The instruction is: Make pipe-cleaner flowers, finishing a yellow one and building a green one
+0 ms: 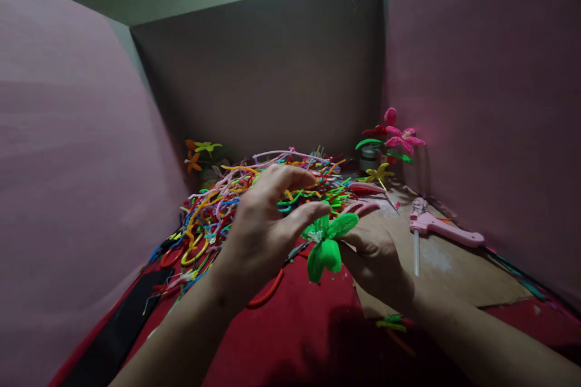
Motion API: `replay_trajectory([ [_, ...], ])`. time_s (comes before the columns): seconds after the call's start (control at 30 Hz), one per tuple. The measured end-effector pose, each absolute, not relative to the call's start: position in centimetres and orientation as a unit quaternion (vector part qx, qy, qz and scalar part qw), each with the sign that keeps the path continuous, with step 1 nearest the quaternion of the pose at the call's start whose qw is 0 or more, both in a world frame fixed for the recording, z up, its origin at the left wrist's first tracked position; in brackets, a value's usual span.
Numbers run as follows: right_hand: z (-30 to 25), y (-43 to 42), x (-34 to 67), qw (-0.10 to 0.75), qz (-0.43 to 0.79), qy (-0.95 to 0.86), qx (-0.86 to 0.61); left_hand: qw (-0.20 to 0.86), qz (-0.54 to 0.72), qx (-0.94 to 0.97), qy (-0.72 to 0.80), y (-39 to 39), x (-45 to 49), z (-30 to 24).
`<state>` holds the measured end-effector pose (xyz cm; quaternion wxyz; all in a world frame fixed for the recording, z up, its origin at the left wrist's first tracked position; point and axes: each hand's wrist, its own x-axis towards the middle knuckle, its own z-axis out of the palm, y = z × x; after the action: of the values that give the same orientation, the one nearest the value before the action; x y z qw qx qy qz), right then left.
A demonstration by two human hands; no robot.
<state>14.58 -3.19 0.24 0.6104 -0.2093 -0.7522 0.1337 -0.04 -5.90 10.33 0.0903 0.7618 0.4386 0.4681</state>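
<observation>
A bright green pipe-cleaner flower [329, 254] with rounded petals and a pale, glittery centre is in front of me. My right hand [379, 260] pinches it from behind, and its stem is hidden. On the other side, my left hand [267, 224] curves with thumb and forefinger spread apart. The left thumb tip is at the flower's upper petal and seems to touch it. Behind both hands lies a big heap of coloured pipe cleaners [222, 193].
A pink glue gun [447, 230] lies on a brown board [472, 278] at the right. Pink flowers [402, 138] and a yellow flower [379, 174] stand near the back right. Orange and yellow flowers [200, 151] are at back left. Red cloth [272, 338] covers the surface; walls close both sides.
</observation>
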Motion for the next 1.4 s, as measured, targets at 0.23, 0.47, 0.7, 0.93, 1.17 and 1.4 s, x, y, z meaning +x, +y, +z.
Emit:
replay_trajectory([
  [0.23,-1.1,-3.1,14.4,0.624,0.13,-0.713,-0.292,-0.23,0.361,0.834,0.348,-8.7,-0.1,6.0],
  [0.47,-1.2,-3.5,14.0,0.642,0.216,-0.681,-0.28,-0.355,0.38,0.778,0.353,-8.4,1.7,2.4],
  [0.7,-0.9,-3.1,13.7,0.681,0.369,-0.565,-0.284,-0.323,0.435,0.76,0.36,-7.5,2.3,1.2],
  [0.93,-0.5,-3.2,13.7,0.679,0.445,-0.519,-0.267,-0.284,0.428,0.784,0.348,-7.8,2.0,1.6],
  [1.17,-0.6,-3.1,13.8,0.679,0.431,-0.54,-0.25,-0.291,0.393,0.805,0.336,-7.8,0.8,1.3],
  [1.4,-0.8,-2.9,14.0,0.68,0.44,-0.539,-0.232,-0.254,0.431,0.806,0.315,-7.9,0.2,1.2],
])
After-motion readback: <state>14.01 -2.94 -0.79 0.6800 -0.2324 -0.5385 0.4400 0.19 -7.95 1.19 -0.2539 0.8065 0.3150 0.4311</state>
